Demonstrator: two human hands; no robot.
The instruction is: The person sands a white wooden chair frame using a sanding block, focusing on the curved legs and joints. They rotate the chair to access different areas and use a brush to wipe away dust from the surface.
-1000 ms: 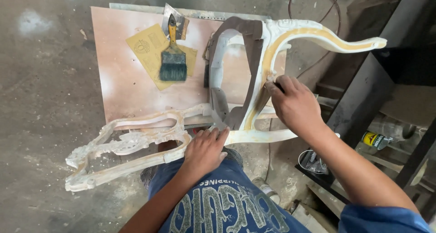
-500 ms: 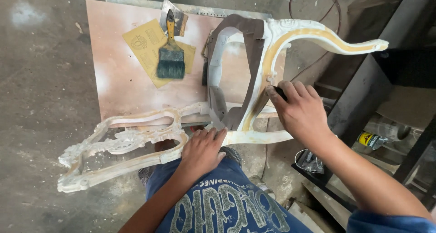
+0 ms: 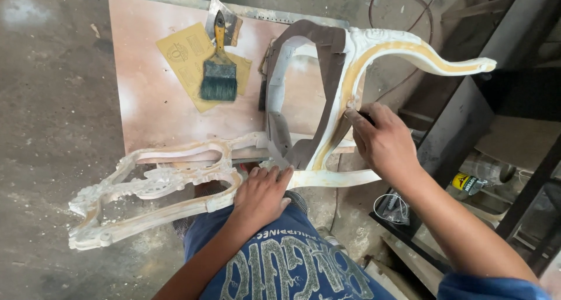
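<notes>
A carved, white-primed wooden chair frame [image 3: 175, 186] lies on its side across my lap and a board. My left hand [image 3: 261, 196] presses flat on its lower rail, fingers spread. Pinched in my right hand [image 3: 383, 141] is a small dark piece of sandpaper [image 3: 363, 117], held against the bare yellowish curve of the frame [image 3: 356, 72] by the seat rail. The curved leg [image 3: 450, 59] points to the right.
A pinkish board [image 3: 158, 101] on the concrete floor carries a yellow sandpaper sheet [image 3: 181, 57], a paintbrush [image 3: 219, 72] and a metal scraper [image 3: 231, 22]. A dark metal stand [image 3: 467, 119] is at the right, with a small can [image 3: 467, 183] and cable [image 3: 391, 2] nearby.
My right hand slid down the curved rail and has come back up along it with the sandpaper. The view shifted slightly. My left hand stayed pressed on the frame.
</notes>
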